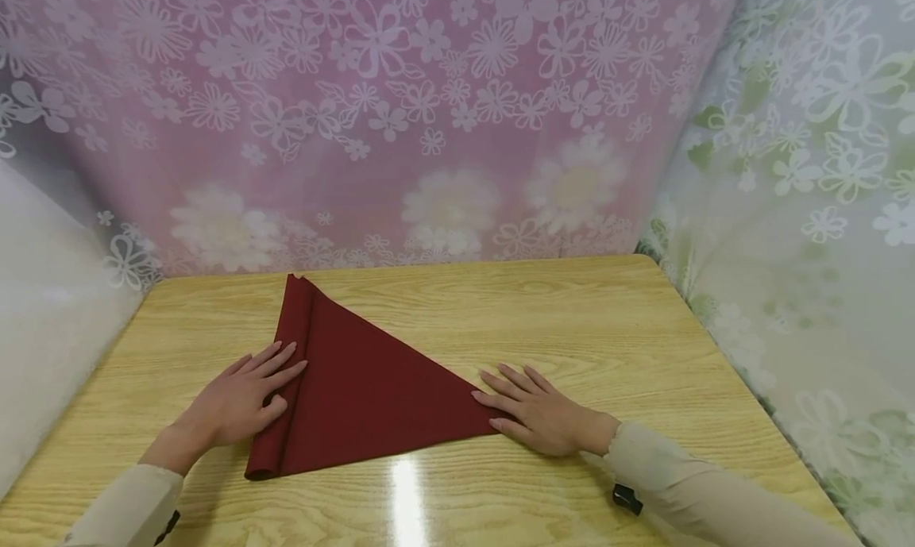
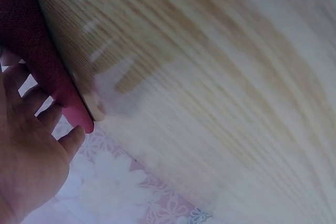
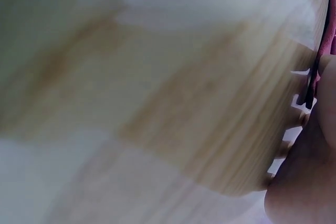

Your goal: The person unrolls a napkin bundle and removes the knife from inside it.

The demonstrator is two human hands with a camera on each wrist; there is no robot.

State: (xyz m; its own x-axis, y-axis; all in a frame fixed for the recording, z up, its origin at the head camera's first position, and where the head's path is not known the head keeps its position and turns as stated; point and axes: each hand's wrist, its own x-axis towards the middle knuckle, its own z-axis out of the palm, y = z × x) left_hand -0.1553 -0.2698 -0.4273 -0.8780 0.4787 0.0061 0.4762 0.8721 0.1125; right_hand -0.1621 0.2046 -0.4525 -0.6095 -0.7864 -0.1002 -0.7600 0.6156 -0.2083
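A dark red cloth napkin [image 1: 379, 380], folded to a triangle, lies on the table with its left edge rolled into a tube [image 1: 266, 450]. Over that roll my left hand [image 1: 239, 396] rests, its fingers spread and extended. My right hand [image 1: 536, 412] lies flat at the triangle's right-hand point, fingers outstretched; it hides the very tip. In the left wrist view the left hand [image 2: 37, 140] touches the red roll [image 2: 31, 30]. The right wrist view catches only part of the right hand [image 3: 304, 182] beside a strip of the cloth [image 3: 329, 35].
The wood-grain table [image 1: 572, 309] meets a pink flowered curtain [image 1: 372, 134] at its far edge. A pale flowered curtain [image 1: 808, 213] hangs along the right side, and a whitish sheet [image 1: 50, 317] along the left. Light reflects off the tabletop near the front.
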